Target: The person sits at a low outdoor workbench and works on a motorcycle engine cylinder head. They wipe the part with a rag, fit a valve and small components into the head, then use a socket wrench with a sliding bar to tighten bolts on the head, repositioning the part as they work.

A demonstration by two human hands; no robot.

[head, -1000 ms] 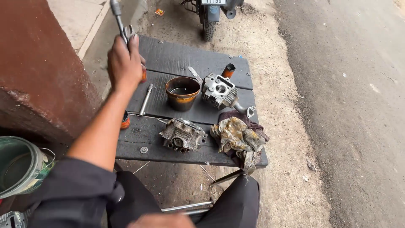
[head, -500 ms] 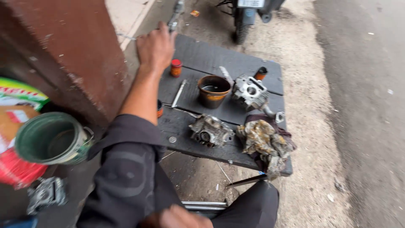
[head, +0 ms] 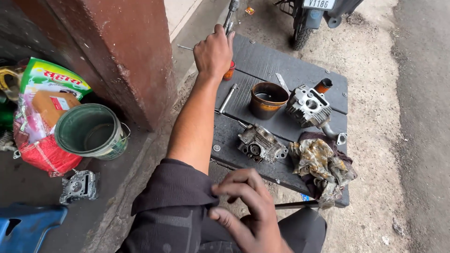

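Left hand point(head: 213, 55), carried from above the dark bench point(head: 281, 63) toward its far corner, stays closed round a metal wrench point(head: 229, 16); right hand point(head: 246, 206) now pinches the rolled sleeve point(head: 173, 187), engine parts untouched beside it.

- A dark wooden bench point(head: 300, 70) of planks stands on gritty, sandy ground point(head: 375, 140).
- A reddish-brown pillar point(head: 117, 51) with chipped paint rises at the left.
- A grey paved road point(head: 426, 93) runs along the right edge.
- A parked motorcycle's rear wheel point(head: 300, 28), probably, shows beyond the bench's far edge.
- Flat daylight.
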